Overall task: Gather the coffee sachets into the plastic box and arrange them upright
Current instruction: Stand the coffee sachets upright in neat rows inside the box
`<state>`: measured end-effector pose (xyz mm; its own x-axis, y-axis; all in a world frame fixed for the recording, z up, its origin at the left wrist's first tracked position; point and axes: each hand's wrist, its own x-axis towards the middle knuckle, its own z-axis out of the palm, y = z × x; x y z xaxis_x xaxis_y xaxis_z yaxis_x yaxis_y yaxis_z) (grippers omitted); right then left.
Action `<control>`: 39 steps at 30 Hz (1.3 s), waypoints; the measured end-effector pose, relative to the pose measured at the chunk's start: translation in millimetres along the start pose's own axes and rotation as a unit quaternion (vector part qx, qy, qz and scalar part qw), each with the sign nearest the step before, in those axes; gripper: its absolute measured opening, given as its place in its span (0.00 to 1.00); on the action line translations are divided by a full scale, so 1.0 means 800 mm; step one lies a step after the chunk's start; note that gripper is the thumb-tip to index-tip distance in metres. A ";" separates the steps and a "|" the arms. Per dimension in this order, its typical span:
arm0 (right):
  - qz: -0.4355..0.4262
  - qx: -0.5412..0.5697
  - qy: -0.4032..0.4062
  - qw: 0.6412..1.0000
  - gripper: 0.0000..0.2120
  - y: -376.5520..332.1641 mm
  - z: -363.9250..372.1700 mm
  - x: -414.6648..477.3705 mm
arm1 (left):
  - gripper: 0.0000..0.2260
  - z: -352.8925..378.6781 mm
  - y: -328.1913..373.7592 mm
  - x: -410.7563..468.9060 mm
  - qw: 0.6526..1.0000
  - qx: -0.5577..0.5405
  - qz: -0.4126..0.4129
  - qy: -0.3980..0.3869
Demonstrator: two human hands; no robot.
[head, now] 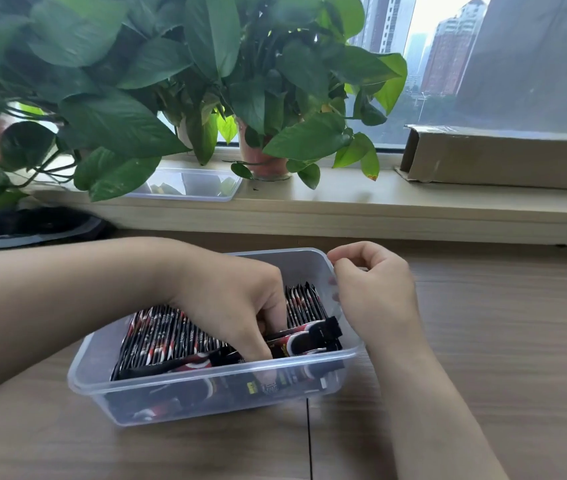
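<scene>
At the far left edge, a dark cloth item lies under trailing leaves. The leafy green plants fill the upper left and centre, one in a reddish pot on the pale windowsill. A second clear container sits on the sill, partly hidden by leaves.

The left hand reaches in from the left and down into the plastic box, which sits at lower centre on the wooden table. Its fingers are curled and pushed in among the coffee sachets, gripping a few loose ones that lie slanted along the near wall. One fingertip shows through the clear plastic. Behind the hand the sachets stand on edge in a packed row running across the box.

The packets are black with red and white markings. Their white lettering is too small and blurred to read, and a yellow mark shows on one through the near wall.

The right hand is at the box's far right corner, fingers bent over the rim and holding it.

At upper right, a long open cardboard box lies on the sill. Tall buildings show through the window.
</scene>
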<state>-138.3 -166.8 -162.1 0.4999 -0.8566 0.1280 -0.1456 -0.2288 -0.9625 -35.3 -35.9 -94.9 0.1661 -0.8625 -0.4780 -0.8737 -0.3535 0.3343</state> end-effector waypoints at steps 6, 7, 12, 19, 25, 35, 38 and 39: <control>0.000 -0.005 -0.008 1.000 0.08 0.000 -0.003 0.000 | 0.04 -0.015 -0.022 -0.012 0.983 -0.159 0.093 0.016; -0.003 -0.004 -0.007 1.000 0.08 0.000 -0.003 0.000 | 0.08 -0.019 -0.027 -0.014 0.977 -0.177 0.112 0.028; -0.027 -0.038 0.031 0.998 0.07 -0.008 -0.005 0.002 | 0.10 -0.029 -0.055 -0.008 0.921 -0.289 0.184 0.183; -0.118 -0.046 0.065 0.990 0.09 -0.025 -0.009 -0.003 | 0.16 -0.016 -0.078 0.000 0.861 -0.369 0.210 0.280; -0.175 -0.047 0.001 0.984 0.10 -0.045 0.004 -0.015 | 0.16 -0.008 -0.101 0.000 0.795 -0.440 0.228 0.349; -0.182 -0.159 -0.276 0.930 0.13 -0.060 0.041 -0.046 | 0.04 0.001 -0.110 -0.012 0.737 -0.495 0.205 0.413; -0.195 -0.167 -0.284 0.924 0.14 -0.062 0.046 -0.047 | 0.05 0.004 -0.113 -0.013 0.730 -0.507 0.222 0.402; -0.200 -0.164 -0.280 0.924 0.13 -0.063 0.047 -0.047 | 0.06 0.005 -0.114 -0.013 0.727 -0.511 0.223 0.401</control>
<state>-118.0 -106.0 -127.7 0.9203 -0.3196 0.2255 -0.0583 -0.6822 -0.7289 40.9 6.9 -123.2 0.5420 -0.7625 0.3533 -0.1940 0.2955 0.9354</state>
